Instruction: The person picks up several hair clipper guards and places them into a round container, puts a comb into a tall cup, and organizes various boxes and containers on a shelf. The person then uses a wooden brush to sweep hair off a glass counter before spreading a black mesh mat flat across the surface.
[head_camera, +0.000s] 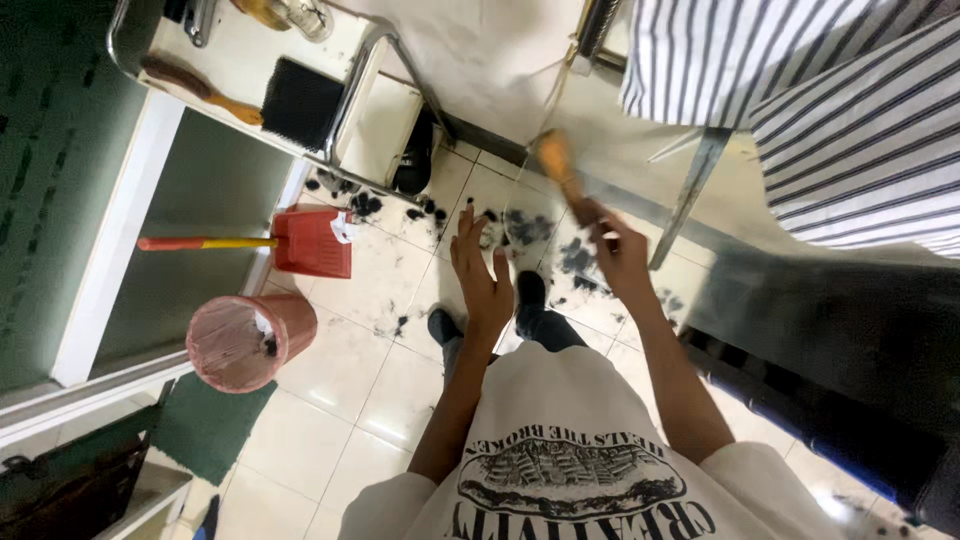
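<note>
Two containers show in the head view. One is a pink-lined waste bin (245, 340) standing on the tiled floor (330, 400) near the left wall, beside a green mat (205, 425); its liner holds a scrap of white paper and some dark clippings at the right inner edge. The other is a red dustpan (312, 243) with a red-and-yellow handle, lying on the floor just above the bin, a bit of white paper at its right rim. Dark hair clippings (525, 228) are scattered over the tiles between the dustpan and the person's black shoes (530, 290).

Up at the top left corner, a metal-framed trolley shelf (350, 95) carries a wooden-handled brush with black bristles (290, 102).

The left hand (482, 275) is spread wide open, fingers fanned and palm toward the floor, holding nothing and touching nothing. The right hand (620, 255) is closed around the dark handle of a wooden neck-duster brush (555, 158), whose pale, blurred head points up and to the left, over the clippings and clear of the floor. Whether its bristles touch anything cannot be told through the blur.

At the top right edge hangs a black-and-white striped cape (850, 120) over a chair with a metal frame (690, 195).
</note>
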